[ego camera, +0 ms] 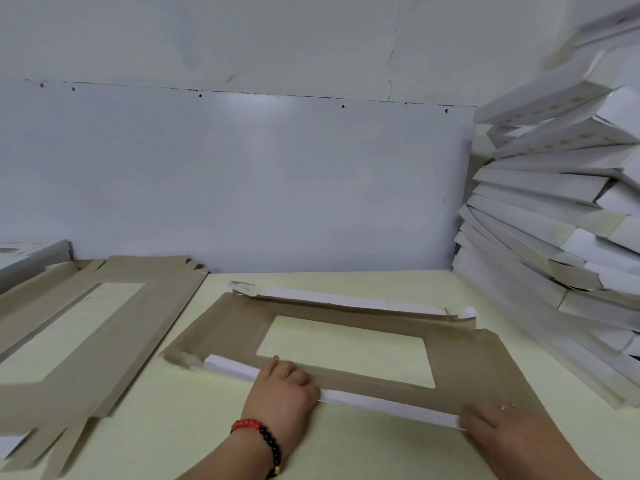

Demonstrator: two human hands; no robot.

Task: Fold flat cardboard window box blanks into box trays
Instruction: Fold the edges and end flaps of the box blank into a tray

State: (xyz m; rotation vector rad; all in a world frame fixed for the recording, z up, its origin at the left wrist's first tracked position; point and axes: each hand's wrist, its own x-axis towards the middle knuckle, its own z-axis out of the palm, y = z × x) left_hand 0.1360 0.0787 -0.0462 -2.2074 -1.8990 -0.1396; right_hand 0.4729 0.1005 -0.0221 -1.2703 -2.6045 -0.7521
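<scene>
A brown cardboard window box blank [460, 368] lies on the pale yellow table [173, 427], its rectangular window showing the table through it. Its far long flap [346, 301] is folded over, white side up. The near long flap [381, 407] is also turned up, white face showing. My left hand [282, 393], with a red and black bead bracelet on the wrist, grips the near flap with curled fingers. Blurred, my right hand [498, 427] presses on the flap's right end and the blank beside it.
A stack of flat brown window blanks [114, 341] lies at the left. A tall leaning pile of folded white trays [554, 237] fills the right side. Another white tray [31, 258] sits at the far left. A white wall panel [259, 185] stands behind the table.
</scene>
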